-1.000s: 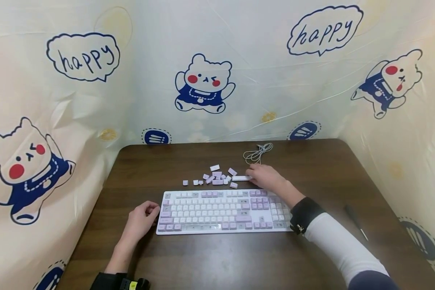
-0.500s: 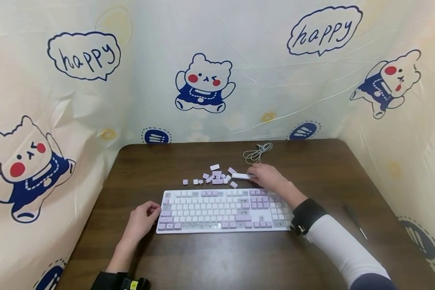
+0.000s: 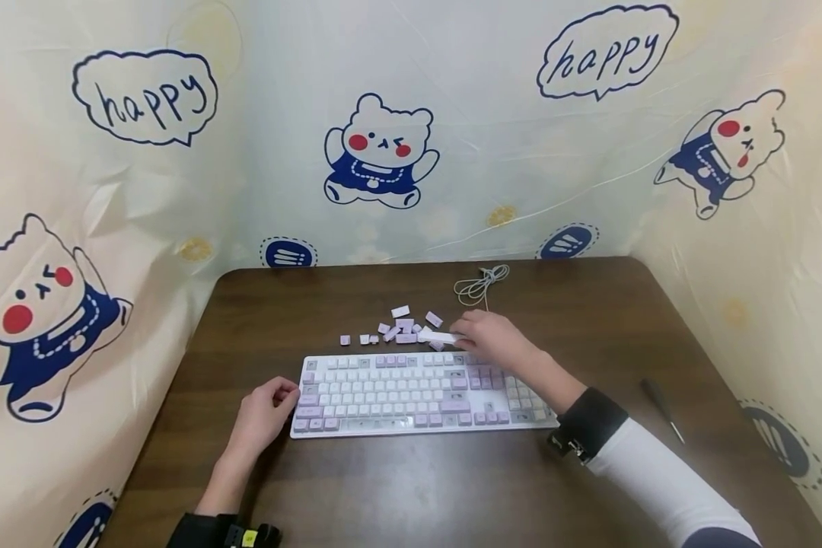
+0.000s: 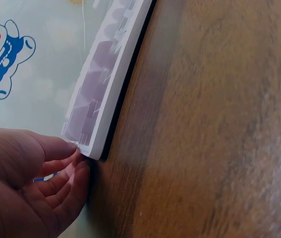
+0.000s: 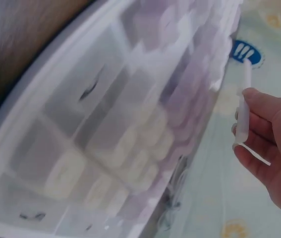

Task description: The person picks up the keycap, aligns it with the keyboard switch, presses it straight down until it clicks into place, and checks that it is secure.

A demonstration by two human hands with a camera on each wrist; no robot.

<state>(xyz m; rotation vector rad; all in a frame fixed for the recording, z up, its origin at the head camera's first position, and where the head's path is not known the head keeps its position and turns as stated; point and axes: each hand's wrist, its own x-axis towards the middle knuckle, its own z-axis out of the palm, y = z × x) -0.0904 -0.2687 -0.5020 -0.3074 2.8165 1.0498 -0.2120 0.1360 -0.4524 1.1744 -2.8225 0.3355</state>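
A white and lilac keyboard point(image 3: 383, 398) lies on the brown table, with several keycaps off and bare switch spots showing. My left hand point(image 3: 261, 412) pinches its left end; in the left wrist view the thumb and curled fingers meet at the keyboard's corner point(image 4: 93, 151). Over the keyboard's top right, my right hand point(image 3: 495, 338) holds one end of a long white spacebar keycap point(image 3: 438, 336). The right wrist view shows the spacebar point(image 5: 243, 116) between thumb and fingers, off the table. Loose white and lilac keycaps point(image 3: 405, 326) lie scattered behind the keyboard, partly covered by the spacebar.
A coiled white cable point(image 3: 481, 286) lies at the back of the table point(image 3: 397, 487). To the right rests a dark-handled screwdriver-like tool point(image 3: 661, 407). A printed curtain point(image 3: 383, 236) hangs close behind the table and at both sides.
My right hand has lifted the spacebar from beside the loose keycaps and brought it slightly left and nearer the keyboard. The left hand stays at the keyboard's edge. The head view has shifted slightly.
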